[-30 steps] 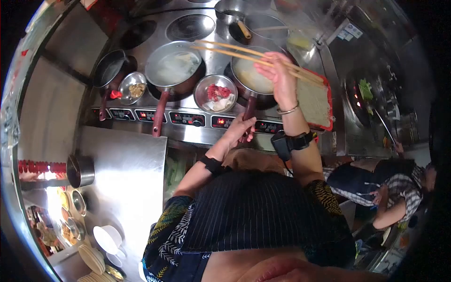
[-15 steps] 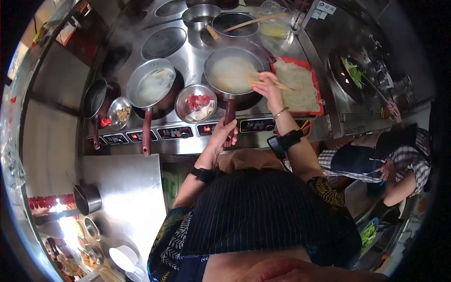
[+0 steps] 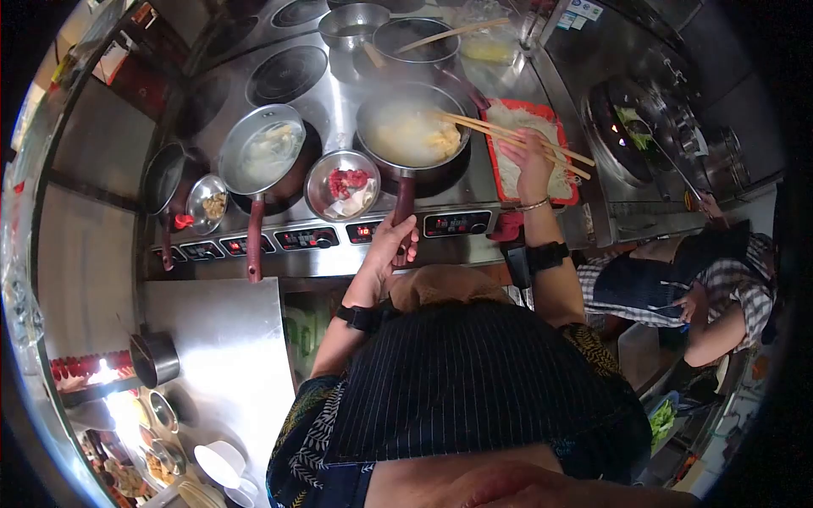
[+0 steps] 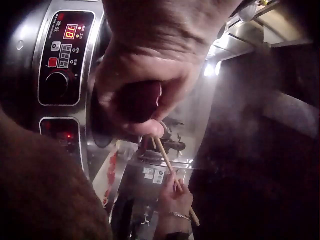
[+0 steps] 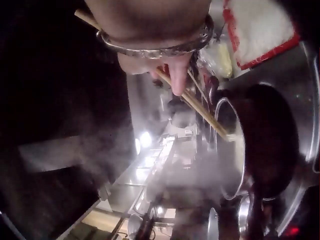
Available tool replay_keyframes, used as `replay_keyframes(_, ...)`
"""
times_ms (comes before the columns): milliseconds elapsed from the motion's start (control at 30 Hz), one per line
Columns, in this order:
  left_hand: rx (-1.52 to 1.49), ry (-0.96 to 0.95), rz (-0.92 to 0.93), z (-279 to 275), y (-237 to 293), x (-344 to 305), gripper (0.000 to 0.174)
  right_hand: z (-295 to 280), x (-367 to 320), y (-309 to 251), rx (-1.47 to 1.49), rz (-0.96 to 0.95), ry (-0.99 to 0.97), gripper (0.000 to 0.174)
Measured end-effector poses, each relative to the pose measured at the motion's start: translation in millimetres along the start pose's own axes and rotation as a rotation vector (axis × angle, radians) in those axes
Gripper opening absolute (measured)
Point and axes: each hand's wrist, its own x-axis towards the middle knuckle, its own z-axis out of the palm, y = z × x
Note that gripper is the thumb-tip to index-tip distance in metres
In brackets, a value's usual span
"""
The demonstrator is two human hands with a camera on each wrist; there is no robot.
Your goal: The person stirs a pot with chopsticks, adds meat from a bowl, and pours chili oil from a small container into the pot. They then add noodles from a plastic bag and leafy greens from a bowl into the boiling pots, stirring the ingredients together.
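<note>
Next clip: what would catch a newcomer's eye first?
A steaming saucepan of pale broth sits on the range, its red handle gripped by the left hand. The right hand holds long chopsticks reaching over that pan, above a red tray of white noodles.

Bowl (image 3: 320, 203) and tray (image 3: 496, 169) flank the pan (image 3: 423, 173); rear burner (image 3: 286, 74) seemingly free.

Steam's rolling off the round steel saucepan (image 3: 423, 175) with the dark red handle, sat on the steel induction hob (image 3: 343, 89) and full of pale cloudy broth, the left hand (image 3: 391, 241) gripping its handle. The pair of long wooden chopsticks (image 3: 487, 127), pinched in the right hand (image 3: 532, 161), slants across the pan's right rim, tips over the broth.
</note>
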Motion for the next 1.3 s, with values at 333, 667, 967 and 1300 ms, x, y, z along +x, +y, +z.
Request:
replay_keyframes(333, -0.002, 0.005, 0.010, 2, 1, -1, 0.024, -6, 2, -18, 0.087, 0.022, 0.059, 0.023)
replay_keyframes(667, 0.006, -0.004, 0.013, 3, 1, -1, 0.023, 42, 5, 31, -0.026, 0.157, -0.115, 0.022)
replay_keyframes(967, -0.014, 0.016, -0.006, 4, 4, -5, 0.020, 28, 7, 22, 0.012, 0.019, -0.062, 0.022)
replay_keyframes(1300, -0.027, -0.022, -0.003, 2, 4, -3, 0.021, 22, 3, -34, 0.079, -0.014, 0.016, 0.025)
